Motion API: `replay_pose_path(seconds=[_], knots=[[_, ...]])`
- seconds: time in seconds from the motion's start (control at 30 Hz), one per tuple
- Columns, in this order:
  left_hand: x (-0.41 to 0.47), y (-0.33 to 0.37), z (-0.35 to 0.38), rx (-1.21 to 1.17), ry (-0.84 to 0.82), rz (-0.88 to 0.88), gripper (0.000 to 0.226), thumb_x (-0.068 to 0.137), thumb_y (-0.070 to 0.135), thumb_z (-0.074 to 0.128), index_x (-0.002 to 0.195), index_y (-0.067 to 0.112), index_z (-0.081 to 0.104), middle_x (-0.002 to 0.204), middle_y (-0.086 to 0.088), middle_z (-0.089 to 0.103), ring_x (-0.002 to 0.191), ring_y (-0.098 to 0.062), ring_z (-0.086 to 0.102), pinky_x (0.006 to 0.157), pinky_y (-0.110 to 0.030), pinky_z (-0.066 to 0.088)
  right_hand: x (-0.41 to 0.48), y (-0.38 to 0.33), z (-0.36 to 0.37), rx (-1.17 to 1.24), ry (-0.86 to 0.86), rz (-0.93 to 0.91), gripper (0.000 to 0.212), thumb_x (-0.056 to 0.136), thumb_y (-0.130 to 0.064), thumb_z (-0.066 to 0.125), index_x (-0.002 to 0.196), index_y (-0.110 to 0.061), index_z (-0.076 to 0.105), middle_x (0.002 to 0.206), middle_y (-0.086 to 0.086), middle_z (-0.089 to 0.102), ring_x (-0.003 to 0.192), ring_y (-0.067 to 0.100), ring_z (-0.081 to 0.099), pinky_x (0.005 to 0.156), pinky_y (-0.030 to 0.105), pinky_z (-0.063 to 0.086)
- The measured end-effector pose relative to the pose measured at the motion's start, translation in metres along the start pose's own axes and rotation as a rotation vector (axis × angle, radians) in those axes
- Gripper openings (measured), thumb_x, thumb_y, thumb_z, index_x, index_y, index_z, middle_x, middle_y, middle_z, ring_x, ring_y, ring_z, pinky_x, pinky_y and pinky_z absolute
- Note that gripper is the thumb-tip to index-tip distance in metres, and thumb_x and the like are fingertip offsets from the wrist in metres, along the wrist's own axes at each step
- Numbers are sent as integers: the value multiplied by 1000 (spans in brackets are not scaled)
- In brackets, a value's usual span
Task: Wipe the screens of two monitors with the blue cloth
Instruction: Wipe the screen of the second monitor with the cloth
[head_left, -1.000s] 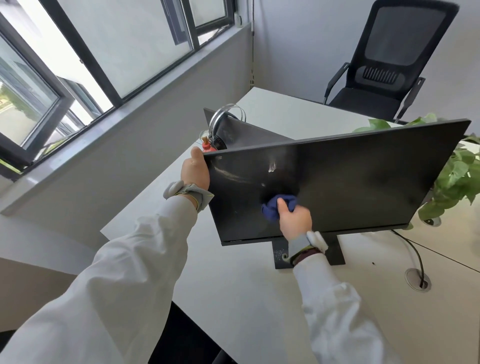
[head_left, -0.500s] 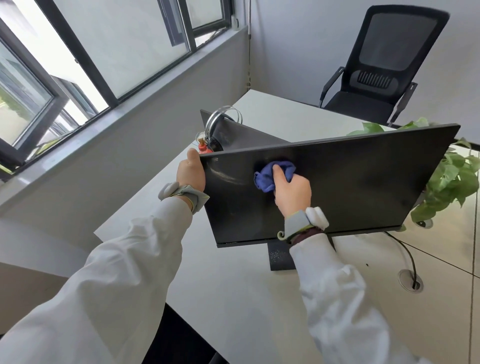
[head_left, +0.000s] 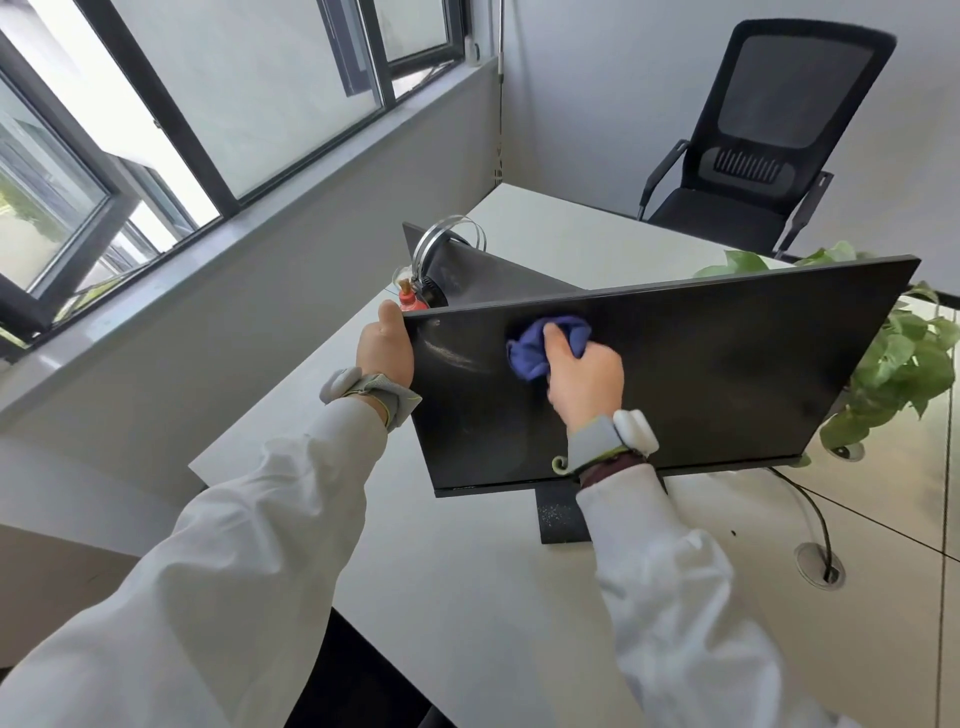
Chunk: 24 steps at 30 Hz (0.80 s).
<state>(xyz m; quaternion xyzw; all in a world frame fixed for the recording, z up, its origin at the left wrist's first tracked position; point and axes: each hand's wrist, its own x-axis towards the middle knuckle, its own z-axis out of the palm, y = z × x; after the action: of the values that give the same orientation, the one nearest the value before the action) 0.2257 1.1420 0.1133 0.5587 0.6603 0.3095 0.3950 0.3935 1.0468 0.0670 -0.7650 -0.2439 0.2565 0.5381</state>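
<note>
Near the near monitor (head_left: 675, 374) top edge, right hand (head_left: 584, 376) grips the blue cloth (head_left: 535, 348), left hand (head_left: 387, 348) clasps its side; second monitor (head_left: 488, 275) apparently unwiped.

Office chair (head_left: 769, 135), leafy plant (head_left: 904, 364), perhaps a red bottle (head_left: 410, 301).

Blue cloth (head_left: 535, 345), black monitor (head_left: 727, 374)

Gleams dark and glossy across the monitor screen (head_left: 727, 364), with faint dusty smears catching light. Looks soft, crumpled and fleecy in the blue cloth (head_left: 527, 356). Reads as smooth matt laminate on the white desk (head_left: 467, 571), speckled matt black on the monitor base (head_left: 558, 519), fine mesh on the chair back (head_left: 789, 88), thin smooth fabric in the white sleeves (head_left: 234, 597).
</note>
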Motion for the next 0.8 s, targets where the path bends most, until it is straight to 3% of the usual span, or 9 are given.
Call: replay_pose_path(seconds=[0.13, 0.37, 0.5, 0.67, 0.8], knots=[[1, -3, -1, 42, -8, 18, 35, 107, 30, 15, 97, 10, 42, 100, -13, 50, 90, -26, 43, 87, -32, 30, -4, -11, -3, 31, 0, -39, 38, 96, -44, 58, 71, -15, 59, 64, -2, 59, 60, 14, 57, 53, 24, 38], [2, -2, 0, 35, -13, 10, 35, 107, 30, 16, 97, 10, 43, 100, -11, 49, 91, -26, 42, 88, -32, 29, -36, 63, 2, -101, -89, 118, 31, 96, -38, 61, 79, -12, 59, 75, 7, 59, 82, 34, 63, 65, 28, 36], [3, -3, 0, 22, -9, 0, 38, 107, 33, 16, 98, 10, 45, 101, -12, 50, 91, -26, 44, 95, -37, 32, -28, 46, 0, -117, -58, 88, 36, 94, -39, 63, 76, -8, 60, 75, 10, 59, 81, 35, 63, 64, 29, 36], [4, -4, 1, 7, -2, -16, 43, 107, 35, 17, 100, 7, 50, 99, -12, 51, 90, -25, 45, 98, -41, 34, -8, -25, -10, -46, 11, -73, 40, 94, -42, 61, 68, -13, 58, 60, -4, 56, 57, 12, 54, 48, 23, 33], [6, -4, 2, -3, -2, -35, 44, 106, 37, 17, 94, 10, 50, 92, -11, 53, 84, -23, 46, 93, -41, 35, -10, -28, -7, -13, 4, -101, 33, 97, -41, 57, 78, -14, 60, 64, -9, 56, 59, 4, 54, 50, 18, 34]])
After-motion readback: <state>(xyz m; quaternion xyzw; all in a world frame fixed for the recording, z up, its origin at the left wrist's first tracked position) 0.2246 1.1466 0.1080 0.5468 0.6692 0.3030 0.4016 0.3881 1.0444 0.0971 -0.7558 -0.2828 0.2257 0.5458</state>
